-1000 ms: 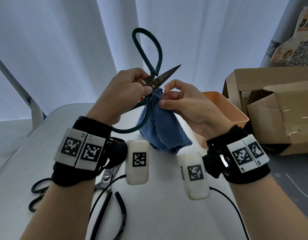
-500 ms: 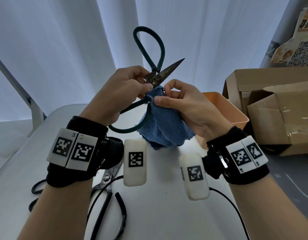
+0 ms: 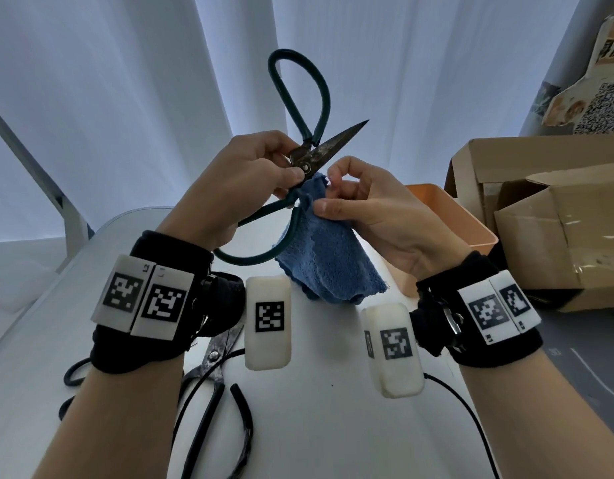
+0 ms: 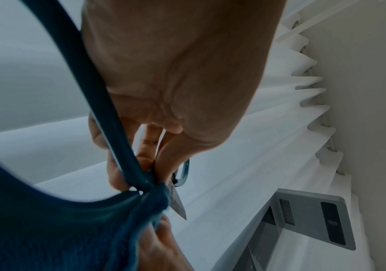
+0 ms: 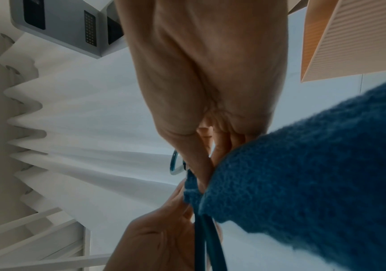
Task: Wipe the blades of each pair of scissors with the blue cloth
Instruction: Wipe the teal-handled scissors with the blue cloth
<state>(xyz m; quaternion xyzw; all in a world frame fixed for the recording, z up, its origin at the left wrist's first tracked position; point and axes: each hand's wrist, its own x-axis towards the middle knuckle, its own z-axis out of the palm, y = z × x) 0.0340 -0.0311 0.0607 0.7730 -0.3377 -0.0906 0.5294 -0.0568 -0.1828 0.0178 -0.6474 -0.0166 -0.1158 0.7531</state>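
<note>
Green-handled scissors (image 3: 300, 146) held up at frame centre, blades spread, one tip pointing upper right. Left hand (image 3: 236, 188) grips them at pivot. Right hand (image 3: 371, 216) pinches blue cloth (image 3: 329, 264) against lower blade. Black scissors (image 3: 212, 385) lie on white table (image 3: 333, 426), lower left.

Head view looks down from above; both wrist views look up closely, sharing the blue cloth (image 3: 328, 257).
</note>
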